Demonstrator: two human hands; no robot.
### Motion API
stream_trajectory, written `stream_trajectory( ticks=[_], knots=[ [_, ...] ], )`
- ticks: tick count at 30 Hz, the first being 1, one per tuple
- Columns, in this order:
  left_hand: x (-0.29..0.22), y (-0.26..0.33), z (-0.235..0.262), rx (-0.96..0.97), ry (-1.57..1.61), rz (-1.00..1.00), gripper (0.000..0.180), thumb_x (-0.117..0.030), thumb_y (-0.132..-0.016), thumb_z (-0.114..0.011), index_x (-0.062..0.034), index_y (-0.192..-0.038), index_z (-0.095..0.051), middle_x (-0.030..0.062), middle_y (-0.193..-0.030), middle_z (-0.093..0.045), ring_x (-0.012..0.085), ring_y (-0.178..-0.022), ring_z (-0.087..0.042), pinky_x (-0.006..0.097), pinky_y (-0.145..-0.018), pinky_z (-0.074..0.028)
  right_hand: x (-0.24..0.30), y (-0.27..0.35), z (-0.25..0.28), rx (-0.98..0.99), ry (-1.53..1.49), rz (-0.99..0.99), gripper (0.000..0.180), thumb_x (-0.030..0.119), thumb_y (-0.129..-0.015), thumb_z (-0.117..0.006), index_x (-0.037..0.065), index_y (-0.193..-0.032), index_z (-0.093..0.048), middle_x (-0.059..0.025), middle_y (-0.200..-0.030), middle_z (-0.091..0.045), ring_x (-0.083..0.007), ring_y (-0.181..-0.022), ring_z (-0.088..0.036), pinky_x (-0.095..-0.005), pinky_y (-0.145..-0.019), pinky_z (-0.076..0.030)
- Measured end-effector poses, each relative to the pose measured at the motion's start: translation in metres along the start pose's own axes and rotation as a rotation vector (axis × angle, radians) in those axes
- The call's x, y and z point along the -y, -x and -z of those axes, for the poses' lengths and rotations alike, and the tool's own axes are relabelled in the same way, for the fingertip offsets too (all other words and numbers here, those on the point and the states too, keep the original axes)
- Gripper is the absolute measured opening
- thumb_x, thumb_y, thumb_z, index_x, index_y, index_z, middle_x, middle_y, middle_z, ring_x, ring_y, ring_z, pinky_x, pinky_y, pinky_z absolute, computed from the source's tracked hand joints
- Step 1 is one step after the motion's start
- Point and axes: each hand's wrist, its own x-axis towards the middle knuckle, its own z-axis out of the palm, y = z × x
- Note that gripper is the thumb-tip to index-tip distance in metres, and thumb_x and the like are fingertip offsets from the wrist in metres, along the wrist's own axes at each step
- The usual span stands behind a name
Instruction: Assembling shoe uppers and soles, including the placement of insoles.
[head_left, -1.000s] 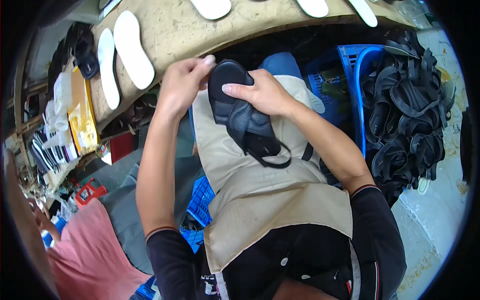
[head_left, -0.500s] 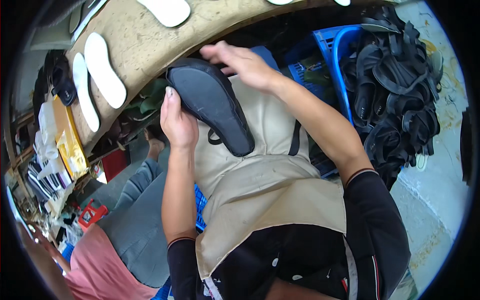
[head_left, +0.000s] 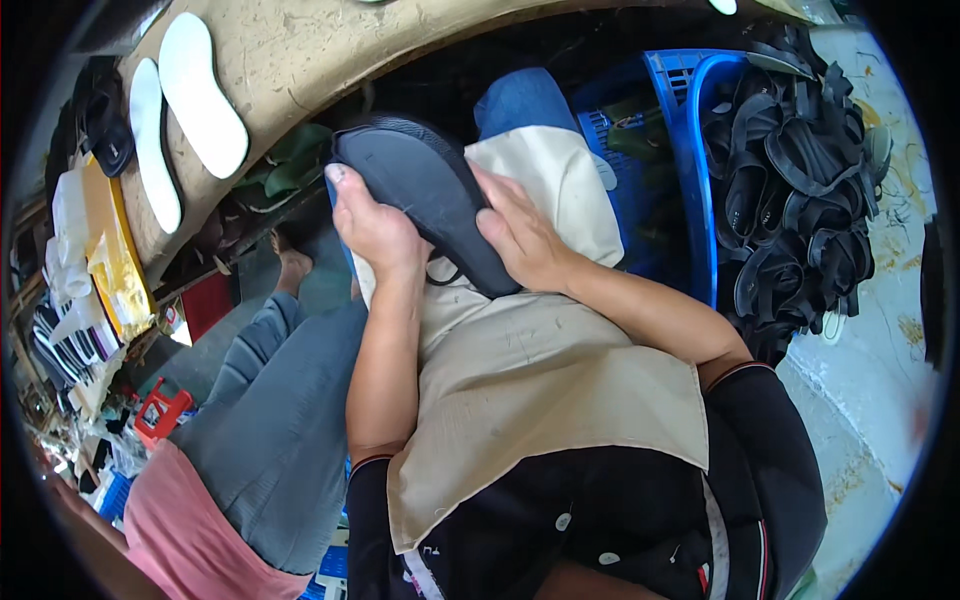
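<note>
Together, hands [head_left: 528, 238] clasp black sandal [head_left: 415, 185] between them; tan worktable [head_left: 290, 65] beyond, pale floor [head_left: 835, 400] right.

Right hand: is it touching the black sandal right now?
Touching. The head view shows the right hand against the side of the black sandal, its thumb overlapping the edge, no gap visible.

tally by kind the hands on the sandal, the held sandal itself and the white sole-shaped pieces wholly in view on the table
Hands on the sandal: 2 (left hand, right hand)
Held black sandal: 1
White sole-shaped pieces wholly in view on the table: 2
Total: 5
</note>
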Motion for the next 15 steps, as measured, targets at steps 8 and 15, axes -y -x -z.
stream_trajectory(
  ticks=[8, 15],
  knots=[
    [-0.024, 0.011, 0.019, 0.540, -0.287, -0.338, 0.058, -0.036, -0.112, -0.024, 0.0056, -0.108, -0.064, 0.0109, -0.105, -0.069, 0.0138, -0.086, -0.059, 0.024, -0.078, -0.047, 0.074, -0.081, 0.072, -0.007, 0.025, 0.289, 0.052, 0.018, -0.094, -0.059, 0.004, -0.143, -0.052, -0.0194, -0.115, -0.067, -0.0328, -0.099, -0.062, -0.0383, -0.091, -0.047],
    [-0.035, 0.032, 0.019, 0.455, -0.051, -0.362, 0.049, -0.030, -0.107, -0.035, 0.0054, -0.098, -0.067, 0.0120, -0.088, -0.067, 0.0161, -0.075, -0.055, 0.027, -0.071, -0.046, 0.106, -0.115, 0.083, 0.373, 0.124, 0.682, 0.028, 0.014, -0.088, -0.066, 0.009, -0.114, -0.075, -0.0096, -0.067, -0.064, -0.0254, -0.045, -0.048, -0.0340, -0.048, -0.040]
  ],
)
